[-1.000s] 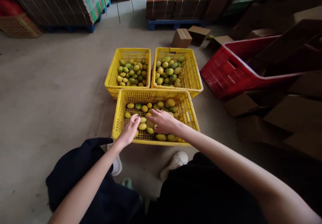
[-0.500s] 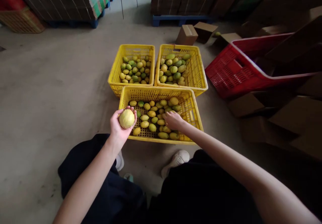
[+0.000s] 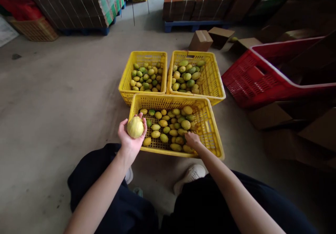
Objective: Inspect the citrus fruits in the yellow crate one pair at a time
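Observation:
My left hand (image 3: 128, 142) is cupped around a large, round, pale yellow lemon (image 3: 135, 127), raised over the left edge of the near yellow crate (image 3: 175, 152). Inside that crate, my right hand (image 3: 193, 140) reaches down among the fruit on the right side, its fingers curled. Whatever those fingertips hold, if anything, is hidden. Lemons, yellow to green, lie around it, one of them (image 3: 186, 124) just beyond the knuckles. Those at the left of the crate (image 3: 155, 134) are spread apart over the perforated bottom, while the right side is more crowded.
Two more yellow crates (image 3: 122, 83) (image 3: 219, 83) with lemons stand touching behind the near one. A large red crate (image 3: 244, 76) tilts at the right among cardboard boxes (image 3: 270, 116). Stacked cartons on a blue pallet (image 3: 195, 24) stand farther back. My shoes (image 3: 190, 178) are close below the near crate.
My right hand has shifted right and nearer to me within the crate, uncovering lemons in its middle. The lemon in my left hand has turned and shows ridges. The whole view has shifted slightly.

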Motion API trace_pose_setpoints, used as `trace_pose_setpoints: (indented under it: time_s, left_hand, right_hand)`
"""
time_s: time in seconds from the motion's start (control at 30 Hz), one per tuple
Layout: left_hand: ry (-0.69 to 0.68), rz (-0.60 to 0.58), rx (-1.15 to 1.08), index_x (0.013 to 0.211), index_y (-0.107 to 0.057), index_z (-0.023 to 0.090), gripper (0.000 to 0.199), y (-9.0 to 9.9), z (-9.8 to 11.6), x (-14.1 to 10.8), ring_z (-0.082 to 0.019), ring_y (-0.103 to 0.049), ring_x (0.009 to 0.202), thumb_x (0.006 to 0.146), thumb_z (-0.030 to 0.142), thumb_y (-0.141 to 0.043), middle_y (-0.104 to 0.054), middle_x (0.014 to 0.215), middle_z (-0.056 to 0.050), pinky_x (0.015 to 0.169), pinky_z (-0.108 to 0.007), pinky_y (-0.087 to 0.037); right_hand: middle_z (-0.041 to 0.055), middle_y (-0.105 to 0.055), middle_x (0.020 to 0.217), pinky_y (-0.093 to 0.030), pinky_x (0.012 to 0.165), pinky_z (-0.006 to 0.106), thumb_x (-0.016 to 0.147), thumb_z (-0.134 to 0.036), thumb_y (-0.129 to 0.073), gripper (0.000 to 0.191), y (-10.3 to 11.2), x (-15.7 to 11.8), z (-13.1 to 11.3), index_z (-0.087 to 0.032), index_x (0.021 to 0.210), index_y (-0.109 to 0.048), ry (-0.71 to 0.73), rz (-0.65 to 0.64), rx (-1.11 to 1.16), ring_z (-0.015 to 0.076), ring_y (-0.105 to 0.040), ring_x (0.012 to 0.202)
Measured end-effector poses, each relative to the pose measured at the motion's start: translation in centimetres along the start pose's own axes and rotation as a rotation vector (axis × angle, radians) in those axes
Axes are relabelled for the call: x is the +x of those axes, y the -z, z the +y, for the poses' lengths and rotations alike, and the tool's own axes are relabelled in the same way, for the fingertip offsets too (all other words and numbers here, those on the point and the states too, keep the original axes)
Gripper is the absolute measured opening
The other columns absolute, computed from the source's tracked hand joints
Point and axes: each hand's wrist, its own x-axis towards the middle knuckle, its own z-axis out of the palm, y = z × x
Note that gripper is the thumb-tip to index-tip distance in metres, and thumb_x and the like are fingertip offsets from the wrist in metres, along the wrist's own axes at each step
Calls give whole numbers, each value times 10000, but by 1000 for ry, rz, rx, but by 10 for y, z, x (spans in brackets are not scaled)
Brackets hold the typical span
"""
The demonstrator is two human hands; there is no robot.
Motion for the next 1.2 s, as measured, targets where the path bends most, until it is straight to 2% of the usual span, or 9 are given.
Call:
trace_pose_setpoints:
  time_s: [0.17, 0.33, 0.43, 0.5, 0.57, 0.7, 0.87, 1.03, 1.2]
  left_hand:
    - [-10, -2, 1, 973, -610, 95, 332, -3, -1, 3, -153, -648, 737, 809, 325, -436, -678, 888, -111, 541, -177, -534]
    - [109, -26, -16, 945, -608, 114, 326, -11, -6, -2, -146, -628, 680, 822, 361, -433, -665, 846, -99, 463, -155, -502]
    - [198, -39, -43, 958, -601, 113, 310, -13, -9, -7, -139, -613, 648, 816, 337, -442, -654, 819, -97, 438, -151, -491]
    - [246, -64, -62, 963, -595, 109, 289, -13, -10, -10, -137, -608, 628, 808, 300, -444, -642, 788, -91, 433, -154, -492]
    - [271, -97, -83, 951, -589, 106, 263, -12, -10, -14, -137, -607, 615, 798, 267, -448, -635, 772, -88, 430, -157, -494]
    - [292, -152, -111, 963, -578, 101, 249, -6, -5, -23, -145, -620, 599, 782, 232, -468, -638, 779, -93, 418, -175, -499]
    - [287, -161, -21, 1044, -561, 103, 285, 8, -6, -29, -146, -617, 536, 799, 231, -491, -661, 765, -91, 385, -193, -478]
    - [230, -199, 25, 1112, -546, 125, 283, 17, -23, -22, -153, -648, 581, 872, 256, -477, -663, 748, -83, 451, -197, -512]
    - [193, -275, 57, 1129, -553, 178, 267, 9, -31, -20, -161, -679, 688, 936, 313, -426, -676, 844, -81, 551, -236, -573]
  right_hand:
    - [220, -696, 926, -512, 756, 389, 707, -282, -754, 278, 26, -6, -11, -72, 882, -703, 88, 93, 166, 345, -662, 916]
    - [128, -716, 887, -508, 725, 329, 745, -387, -664, 364, 100, -27, -31, -103, 971, -692, 239, 282, 384, 280, -668, 858]
    - [49, -710, 944, -517, 733, 283, 786, -412, -592, 416, 146, -62, -46, -150, 1106, -639, 376, 385, 571, 206, -658, 852]
    - [57, -696, 966, -526, 745, 312, 723, -406, -645, 462, 167, -93, -56, -140, 1100, -623, 550, 422, 965, 218, -646, 866]
    - [45, -687, 948, -529, 758, 337, 668, -395, -690, 455, 180, -125, -65, -168, 1056, -623, 675, 397, 1194, 221, -640, 863]
    - [34, -681, 975, -518, 798, 343, 615, -345, -752, 450, 186, -175, -73, -216, 1024, -616, 827, 389, 1388, 222, -632, 893]
    - [16, -667, 1024, -515, 725, 308, 603, -279, -787, 501, 184, -205, -69, -274, 1069, -603, 901, 412, 1526, 211, -620, 880]
    - [-2, -662, 972, -517, 735, 335, 572, -225, -795, 506, 171, -211, -66, -296, 1036, -607, 923, 388, 1657, 209, -614, 836]
    - [-12, -675, 866, -507, 770, 370, 555, -212, -746, 459, 153, -196, -61, -289, 983, -600, 862, 353, 1813, 214, -639, 760]
